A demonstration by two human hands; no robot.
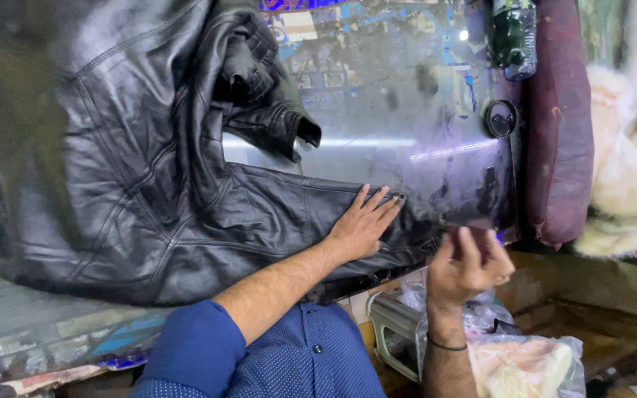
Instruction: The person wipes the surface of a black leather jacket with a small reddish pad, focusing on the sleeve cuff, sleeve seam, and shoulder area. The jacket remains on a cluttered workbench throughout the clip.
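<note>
A black leather jacket [127, 169] lies spread over a glass-topped table [392, 110]. My left hand [363, 225] rests flat, fingers together, on one sleeve of the jacket [289, 206] near its cuff end. My right hand [470, 265] is at the table's front edge by the cuff, fingers curled around the dark end of the sleeve; what exactly it pinches is partly hidden. The other sleeve [270, 118] is folded back across the jacket.
A dark green bottle [514, 37] and a round black lid [500, 118] sit at the table's right side. A maroon padded roll [558, 125] and pale fur [628, 147] lie beyond. Plastic bags [517, 361] are below the table edge.
</note>
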